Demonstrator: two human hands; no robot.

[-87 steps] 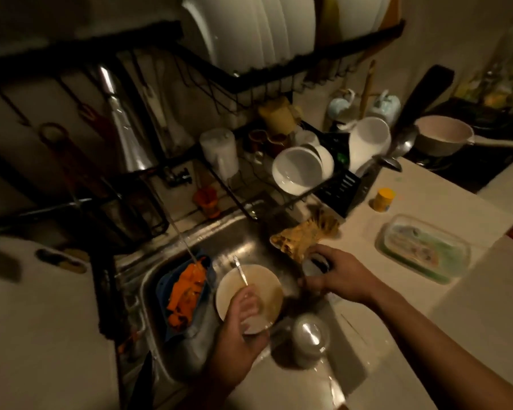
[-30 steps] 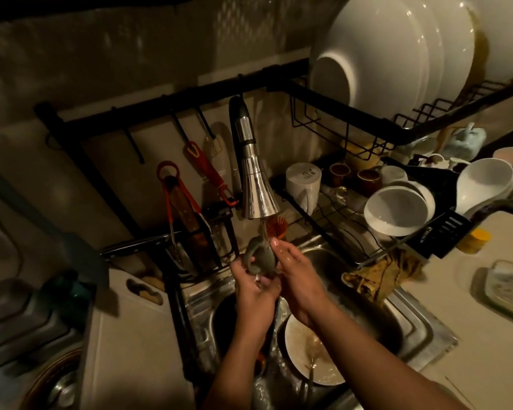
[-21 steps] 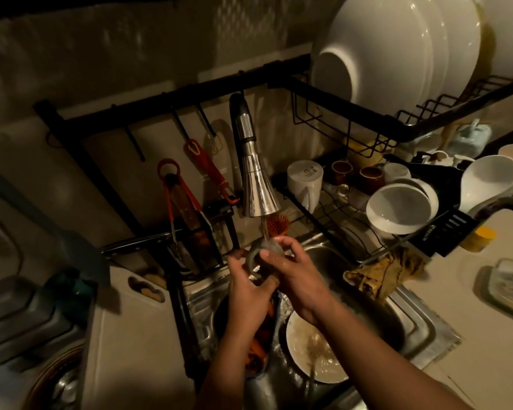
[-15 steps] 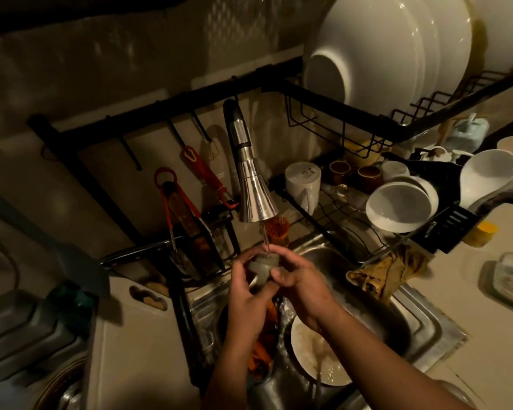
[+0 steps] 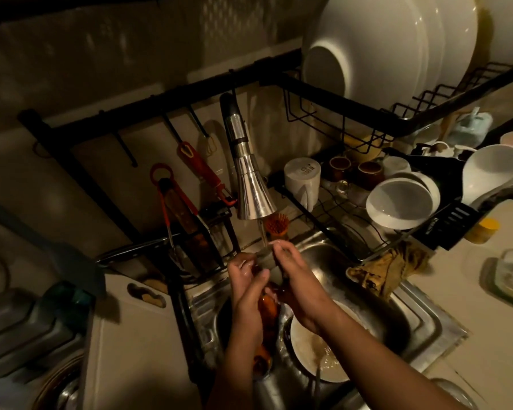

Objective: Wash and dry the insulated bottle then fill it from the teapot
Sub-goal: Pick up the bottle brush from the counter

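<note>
Over the sink, both hands closed round the bottle's cap beneath the tap.

Nearest, a dirty plate (image 5: 304, 346) lay in the steel sink (image 5: 439, 329), and the insulated bottle (image 5: 453, 390) was probably the dim rounded shape at the bottom edge (too dark to be sure). Higher, the left hand (image 5: 246, 279) curled round the grey cap (image 5: 263, 255) while the right hand (image 5: 293, 279) pinched its other side. Half a second before, the cap showed plainly; now fingers nearly hid it, so rubbing seemed under way, with the body and drying still ahead. Beyond, water fell from the chrome faucet head (image 5: 252, 190) before the dish rack (image 5: 353, 87).
</note>
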